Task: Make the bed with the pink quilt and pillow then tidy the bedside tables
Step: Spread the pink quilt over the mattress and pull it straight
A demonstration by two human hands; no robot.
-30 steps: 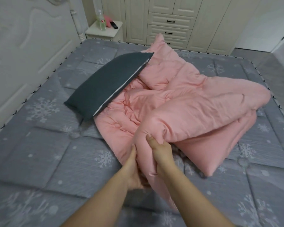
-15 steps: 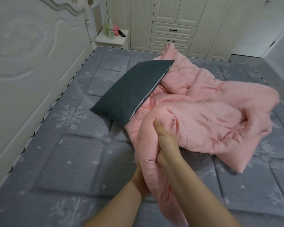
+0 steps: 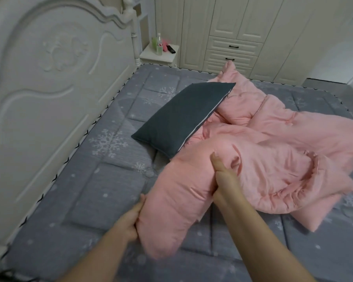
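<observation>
Head view: pink quilt (image 3: 273, 151) bunched mid-mattress (image 3: 86, 200), dark pillow (image 3: 181, 117) lying partly on it. Your left hand (image 3: 128, 220) and right hand (image 3: 222, 176) fingers clamped on quilt edge, apparently to spread it.

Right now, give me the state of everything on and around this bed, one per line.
Pink padded quilt: bunched in a heap, not spread.
Dark grey rectangular pillow: lying tilted, one edge on the quilt.
Left hand: grips the quilt's near end.
Right hand: grips a quilt fold.
White bedside table: cluttered with bottles and small items.
Cream wardrobe drawers: closed.
</observation>
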